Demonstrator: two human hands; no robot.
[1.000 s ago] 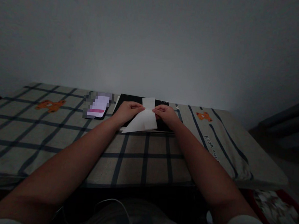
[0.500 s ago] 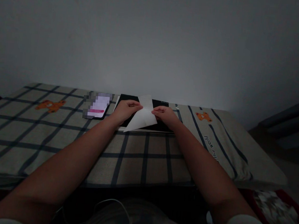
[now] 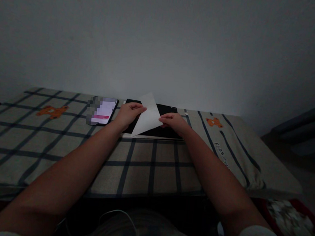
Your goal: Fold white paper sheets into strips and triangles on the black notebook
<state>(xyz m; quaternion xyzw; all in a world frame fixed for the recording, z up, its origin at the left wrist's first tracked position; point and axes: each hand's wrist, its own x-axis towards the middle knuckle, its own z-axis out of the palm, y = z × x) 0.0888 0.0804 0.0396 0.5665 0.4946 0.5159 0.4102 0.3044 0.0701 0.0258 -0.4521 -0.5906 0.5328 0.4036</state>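
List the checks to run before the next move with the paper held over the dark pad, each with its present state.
1. Left hand grips the white paper at its left edge: ok.
2. Right hand grips its right edge: ok.
3. Paper lifted and tilted above the black pad, not lying flat: ok.
4. Phone lies apart from the paper, left of the left hand: ok.
5. Crease or fold in the paper: cannot tell, too dim.
6. Checked cloth is flat under the pad: ok.
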